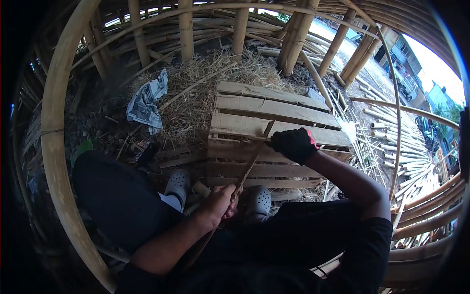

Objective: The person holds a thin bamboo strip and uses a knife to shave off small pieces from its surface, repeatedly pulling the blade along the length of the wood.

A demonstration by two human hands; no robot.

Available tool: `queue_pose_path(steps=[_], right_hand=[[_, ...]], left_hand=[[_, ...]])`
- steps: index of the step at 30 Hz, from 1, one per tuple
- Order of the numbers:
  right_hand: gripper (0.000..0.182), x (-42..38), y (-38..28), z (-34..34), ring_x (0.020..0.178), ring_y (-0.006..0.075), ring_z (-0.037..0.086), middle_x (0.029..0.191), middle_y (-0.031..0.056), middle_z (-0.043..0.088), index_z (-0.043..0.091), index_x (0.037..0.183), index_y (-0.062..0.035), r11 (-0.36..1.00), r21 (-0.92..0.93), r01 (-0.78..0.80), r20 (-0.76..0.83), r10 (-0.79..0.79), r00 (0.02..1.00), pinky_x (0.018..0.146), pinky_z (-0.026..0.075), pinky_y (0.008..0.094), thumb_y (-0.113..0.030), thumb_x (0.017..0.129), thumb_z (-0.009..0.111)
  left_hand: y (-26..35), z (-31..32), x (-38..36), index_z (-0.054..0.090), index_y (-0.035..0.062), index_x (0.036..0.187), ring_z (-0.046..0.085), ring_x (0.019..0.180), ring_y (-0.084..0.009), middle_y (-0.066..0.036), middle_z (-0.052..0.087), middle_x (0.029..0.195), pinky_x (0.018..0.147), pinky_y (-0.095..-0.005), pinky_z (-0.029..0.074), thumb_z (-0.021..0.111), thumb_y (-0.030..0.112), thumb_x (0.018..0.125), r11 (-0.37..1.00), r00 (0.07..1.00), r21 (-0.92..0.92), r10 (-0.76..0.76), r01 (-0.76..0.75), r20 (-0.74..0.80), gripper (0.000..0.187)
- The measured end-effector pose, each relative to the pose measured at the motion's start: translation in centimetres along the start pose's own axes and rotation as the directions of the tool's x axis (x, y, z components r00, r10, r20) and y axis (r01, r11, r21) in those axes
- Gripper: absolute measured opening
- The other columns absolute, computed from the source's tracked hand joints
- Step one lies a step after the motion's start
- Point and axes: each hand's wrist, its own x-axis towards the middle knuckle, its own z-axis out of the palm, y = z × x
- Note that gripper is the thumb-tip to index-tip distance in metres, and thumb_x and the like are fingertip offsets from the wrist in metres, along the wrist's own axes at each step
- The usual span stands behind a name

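My left hand, bare, is wrapped round a long flat bamboo strip. The strip slants from my lap up to the front edge of a slatted wooden crate. On my right hand is a black glove with red at the wrist. That hand is closed in a fist beside the strip's upper end. Something thin seems to stick out of the fist toward the strip, but its kind is not clear. My grey clogs rest on the ground on either side of the left hand.
A crumpled newspaper lies left of the crate on dry straw. Upright bamboo poles stand behind. A thick curved bamboo pole rises close on my left. Many cut bamboo poles lie outside at right.
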Motion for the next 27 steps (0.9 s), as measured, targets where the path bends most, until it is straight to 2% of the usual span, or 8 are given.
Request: queue_pose_path(steps=[2,11,14,15,16,18,22,27], right_hand=[[0.032,0.9,3.8,0.3,0.062,0.0227,0.066,0.072,0.0019,0.067,0.062,0.088,-0.0171,0.962,-0.270,-0.036,-0.006,0.035,0.999,0.048,0.049,0.0388,-0.044,0.095,0.047],[0.030,1.6,4.8,-0.7,0.065,0.0217,0.067,0.073,-0.0001,0.068,0.063,0.088,-0.0162,0.973,-0.182,-0.139,-0.009,0.140,0.990,0.053,0.050,0.0370,-0.042,0.094,0.050],[0.021,1.1,10.5,1.7,0.065,0.0237,0.066,0.070,0.0061,0.067,0.064,0.083,-0.0136,0.917,-0.291,-0.272,-0.200,0.220,0.955,0.054,0.049,0.0387,-0.032,0.090,0.056],[0.024,0.6,15.2,4.5,0.062,0.0253,0.064,0.067,0.0090,0.064,0.063,0.078,-0.0121,0.934,-0.033,-0.357,-0.198,0.344,0.918,0.054,0.048,0.0392,-0.033,0.089,0.058],[0.029,-0.4,16.3,4.1,0.058,0.0259,0.063,0.061,0.0095,0.062,0.060,0.074,-0.0111,0.934,-0.253,-0.251,-0.303,0.169,0.938,0.053,0.048,0.0389,-0.035,0.090,0.056],[0.035,-0.9,14.5,2.4,0.052,0.0262,0.061,0.057,0.0083,0.059,0.058,0.071,-0.0107,0.880,-0.261,-0.397,-0.407,0.273,0.872,0.049,0.047,0.0389,-0.039,0.092,0.054],[0.039,0.7,7.0,-1.1,0.048,0.0277,0.060,0.055,0.0082,0.058,0.058,0.072,-0.0114,0.866,-0.294,-0.406,-0.425,0.262,0.867,0.042,0.045,0.0402,-0.043,0.093,0.051],[0.030,-0.4,-4.7,-3.5,0.064,0.0299,0.066,0.076,0.0094,0.067,0.066,0.093,-0.0126,1.000,0.022,0.009,-0.003,-0.009,1.000,0.055,0.052,0.0395,-0.037,0.094,0.049]], left_hand=[[0.0,-0.1,-0.1,0.052,0.0091,0.091,0.033,0.042,-0.0062,0.001,0.038,0.054,0.038,-0.0209,0.028,0.037,0.029,0.099,1.000,0.999,-0.010,-0.028,0.028,0.024,0.026],[0.0,-0.2,0.5,0.051,0.0099,0.092,0.033,0.041,-0.0061,0.004,0.035,0.052,0.037,-0.0209,0.028,0.034,0.029,0.099,0.993,0.995,-0.097,-0.051,0.059,0.086,0.027],[-0.1,-0.4,-0.5,0.049,0.0108,0.091,0.031,0.039,-0.0066,0.004,0.034,0.050,0.036,-0.0214,0.027,0.032,0.029,0.098,0.987,0.973,-0.132,-0.061,0.092,0.221,0.026],[-0.2,-0.7,-0.4,0.049,0.0108,0.091,0.031,0.039,-0.0066,0.004,0.034,0.050,0.036,-0.0214,0.027,0.032,0.029,0.098,0.989,0.974,-0.120,-0.056,0.084,0.221,0.026],[-0.3,-1.1,0.1,0.048,0.0109,0.090,0.031,0.038,-0.0068,0.004,0.034,0.050,0.035,-0.0217,0.026,0.032,0.028,0.098,0.991,0.980,-0.118,-0.041,0.065,0.193,0.025],[-0.6,-1.2,0.2,0.048,0.0110,0.089,0.030,0.037,-0.0071,0.003,0.034,0.049,0.035,-0.0219,0.025,0.031,0.027,0.098,0.989,0.986,-0.138,-0.037,0.060,0.165,0.025],[-0.3,-0.6,0.2,0.048,0.0100,0.089,0.030,0.037,-0.0075,0.003,0.034,0.049,0.034,-0.0218,0.024,0.029,0.026,0.098,0.987,0.987,-0.137,-0.060,0.081,0.150,0.026],[-0.1,-1.4,0.3,0.047,0.0125,0.087,0.029,0.037,-0.0075,0.005,0.032,0.049,0.034,-0.0225,0.023,0.031,0.027,0.095,0.976,0.967,-0.186,-0.066,0.114,0.248,0.023]])
